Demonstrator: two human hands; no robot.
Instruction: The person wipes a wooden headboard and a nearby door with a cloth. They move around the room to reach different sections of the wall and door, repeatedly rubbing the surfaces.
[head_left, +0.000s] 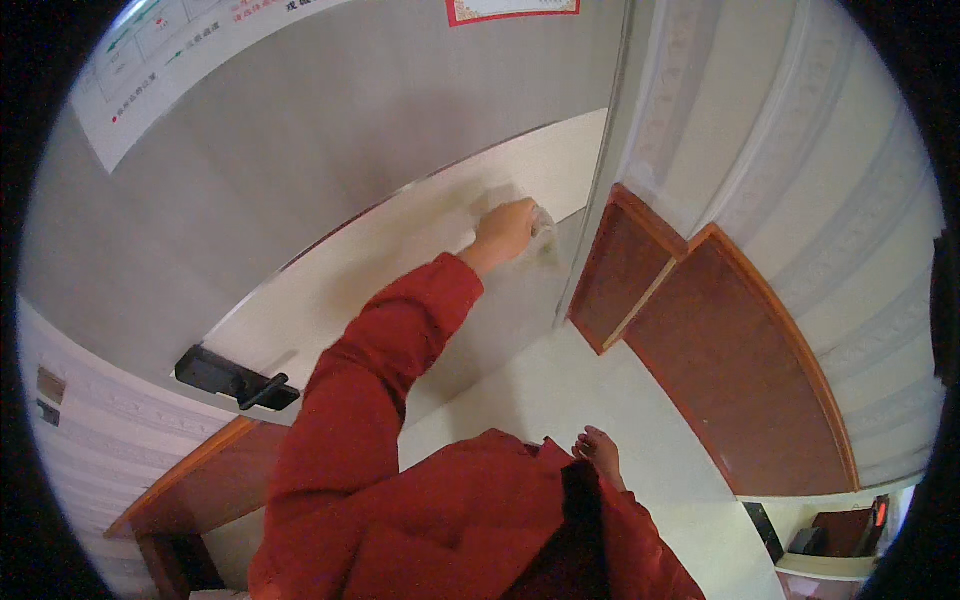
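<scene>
My left hand (506, 230), at the end of a red sleeve, is raised at the pale lower band of a grey door (450, 165), near its hinge-side edge. Its fingers are closed on a crumpled, see-through piece of film or thin cloth (545, 234), which hangs beside the knuckles against the door; its exact material cannot be told. Down by my body, my right hand (598, 452) hangs with loosely bent fingers and nothing visible in it. A black door handle (262, 391) on a dark plate sits at the door's lower left, away from both hands.
Reddish-brown wainscot panels (739, 367) with wooden trim line the right wall, and another panel (217, 472) stands at lower left. A large printed sheet (165, 75) and a red-bordered notice (514, 9) are on the door. Pale floor (570, 390) lies below.
</scene>
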